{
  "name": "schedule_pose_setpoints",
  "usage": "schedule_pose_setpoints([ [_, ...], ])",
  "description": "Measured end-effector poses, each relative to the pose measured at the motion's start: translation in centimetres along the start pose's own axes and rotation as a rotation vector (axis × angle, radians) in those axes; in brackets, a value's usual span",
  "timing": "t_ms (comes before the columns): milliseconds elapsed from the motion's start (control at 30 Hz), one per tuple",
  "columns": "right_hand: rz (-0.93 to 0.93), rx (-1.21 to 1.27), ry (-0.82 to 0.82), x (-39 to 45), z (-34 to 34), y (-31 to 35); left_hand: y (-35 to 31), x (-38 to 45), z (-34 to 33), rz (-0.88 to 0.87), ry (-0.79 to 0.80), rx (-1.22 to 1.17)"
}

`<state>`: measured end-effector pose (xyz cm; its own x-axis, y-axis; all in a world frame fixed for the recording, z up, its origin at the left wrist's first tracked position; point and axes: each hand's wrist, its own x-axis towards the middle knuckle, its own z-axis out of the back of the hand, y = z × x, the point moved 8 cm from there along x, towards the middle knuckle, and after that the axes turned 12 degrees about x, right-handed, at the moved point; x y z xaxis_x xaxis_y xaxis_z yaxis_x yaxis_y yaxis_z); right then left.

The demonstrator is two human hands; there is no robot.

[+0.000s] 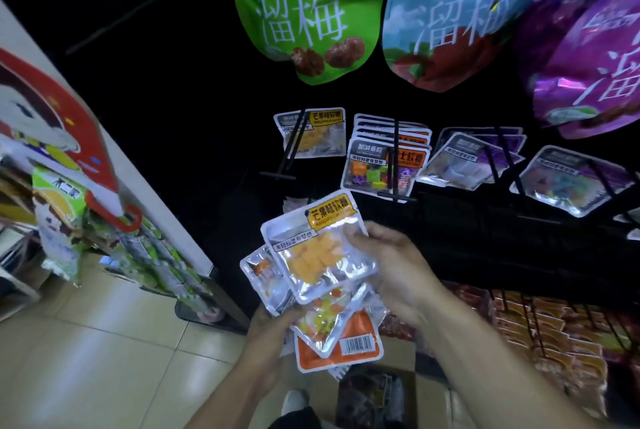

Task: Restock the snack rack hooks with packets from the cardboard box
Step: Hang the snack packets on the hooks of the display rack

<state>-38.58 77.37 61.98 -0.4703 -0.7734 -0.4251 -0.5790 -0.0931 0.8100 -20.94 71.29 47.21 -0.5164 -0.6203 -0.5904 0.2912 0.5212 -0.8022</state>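
My right hand point(391, 266) pinches the mango packet point(320, 248); left hand point(270, 328) grips the slippery stack point(332, 331) (could fan out, drop).

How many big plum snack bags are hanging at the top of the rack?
3 in view: a green bag on the left, a blue bag in the middle, a purple bag on the right. More may hang behind them.

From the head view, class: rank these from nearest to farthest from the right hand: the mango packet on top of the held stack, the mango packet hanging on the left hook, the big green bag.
1. Top mango packet: gripped by the right hand.
2. Hanging mango packet: on the left hook, above.
3. Green bag: top of the rack.
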Motion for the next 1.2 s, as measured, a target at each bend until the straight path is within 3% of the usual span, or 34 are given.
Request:
schedule_pose_setpoints([
  [100, 0.201, -0.225, -0.051, 1.8, -1.8, 1.8, 0.6, 0.0, 0.5, 0.024, -0.01, -0.019],
  [267, 0.369, -0.272, -0.025, 3.9, -4.5, 3.2, 1.1, -0.3, 1.3, 0.018, -0.044, -0.06],
  [600, 0.42, -0.303, 0.083, 4.2, -5.7, 2.4, 1.0, -0.7, 1.3, 0.016, -0.03, -0.09],
  [767, 0.506, -0.178, -0.115, 4.3, -4.3, 3.4, 1.1, -0.7, 1.2, 0.028, -0.031, -0.12],
  [1200, 0.504, -0.138, -0.202, 5.0, -4.2, 2.1, 0.7, -0.5, 1.8, 0.033, -0.015, -0.103],
])
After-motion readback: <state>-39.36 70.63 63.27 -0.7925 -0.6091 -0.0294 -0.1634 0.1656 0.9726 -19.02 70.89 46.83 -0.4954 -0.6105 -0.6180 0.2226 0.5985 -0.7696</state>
